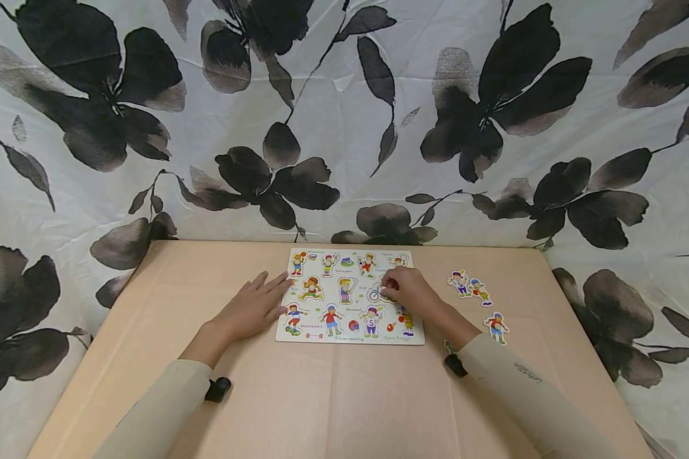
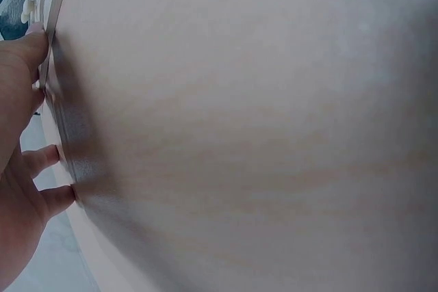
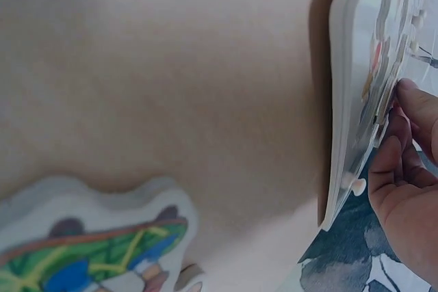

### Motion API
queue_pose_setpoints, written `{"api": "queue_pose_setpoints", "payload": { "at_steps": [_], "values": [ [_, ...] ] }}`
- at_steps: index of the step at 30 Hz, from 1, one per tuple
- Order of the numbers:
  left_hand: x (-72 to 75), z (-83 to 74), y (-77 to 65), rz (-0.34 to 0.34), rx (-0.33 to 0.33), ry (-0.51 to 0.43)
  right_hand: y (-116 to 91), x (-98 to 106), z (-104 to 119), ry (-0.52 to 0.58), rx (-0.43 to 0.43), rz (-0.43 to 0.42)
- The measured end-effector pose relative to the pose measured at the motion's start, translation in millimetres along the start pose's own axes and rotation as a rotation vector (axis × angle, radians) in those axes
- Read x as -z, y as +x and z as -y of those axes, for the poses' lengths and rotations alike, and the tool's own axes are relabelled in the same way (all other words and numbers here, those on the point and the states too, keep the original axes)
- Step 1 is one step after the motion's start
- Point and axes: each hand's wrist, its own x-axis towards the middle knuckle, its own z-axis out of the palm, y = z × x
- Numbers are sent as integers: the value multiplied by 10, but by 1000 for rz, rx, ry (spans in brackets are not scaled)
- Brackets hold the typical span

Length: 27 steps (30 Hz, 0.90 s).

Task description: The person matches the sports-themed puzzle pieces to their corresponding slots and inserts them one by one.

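A white knobbed puzzle board [image 1: 314,313] with several colourful pictures of children at sports lies at the table's far edge. My left hand [image 1: 252,305] rests at its left edge, fingers spread and fairly straight; the left wrist view shows the thumb against the board's rim. Over the right part of the board is my right hand [image 1: 409,292], its thumb and fingertips pinching a thin puzzle piece [image 3: 387,100] at the board's surface. A bicycle picture [image 1: 375,293] shows beside those fingertips, partly covered by them.
Right of the board lie two loose pieces side by side, a child-shaped piece [image 1: 459,284] and another [image 1: 480,292]. Nearer is a third piece [image 1: 496,328]. A skateboard piece [image 3: 102,251] lies close by the right wrist. Floral cloth [image 1: 344,159] hangs behind the table [image 1: 333,408].
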Motion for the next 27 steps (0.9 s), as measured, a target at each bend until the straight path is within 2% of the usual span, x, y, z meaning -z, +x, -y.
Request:
{"api": "queue_pose_setpoints", "payload": {
  "at_steps": [11,19,27],
  "values": [
    [8,-9,-4,-6,-2,3,75,-6,39,-35,19,24],
    [8,-6,11,-1,-6,11,97,36,45,-52,8,72],
    [-1,7,23,-5,-13,12,126,33,41,-67,4,72]
  ]
}}
